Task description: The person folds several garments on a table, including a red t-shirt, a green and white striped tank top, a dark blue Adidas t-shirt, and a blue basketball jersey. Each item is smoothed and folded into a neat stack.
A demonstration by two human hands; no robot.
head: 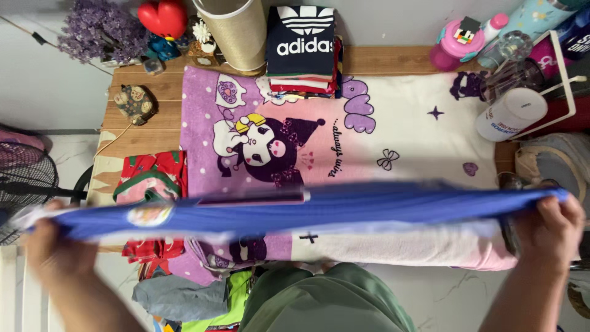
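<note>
Blue garment, stretched flat & level between both hands, held above the near edge of the worktop; motion-blurred. Left hand grips its left end, fingers closed on the cloth. Right hand grips the right end, fingers curled tight over the edge. One round yellow-white badge on the blue cloth, just right of the left hand's fingers. One narrow purple-pink strip along its top edge, approx mid-span.

Beyond the fingers, under the garment: cartoon blanket, purple on the left fading to pink then cream on the right, w/ one big dark-hooded character print in the middle, 1 bow outline, 1 small heart, 2 star marks visible.

Far side from the hands: 1 stack of folded clothes, top piece dark navy w/ white logo print. 1 beige cylinder left of the stack. 1 red heart figure, 1 bunch of purple flowers.

Beyond the right hand: 1 white jar lying on its side, label w/ blue print; 1 pink container.

Near the left hand: red-green patterned clothes, 1 pile. 1 black fan at far left.
</note>
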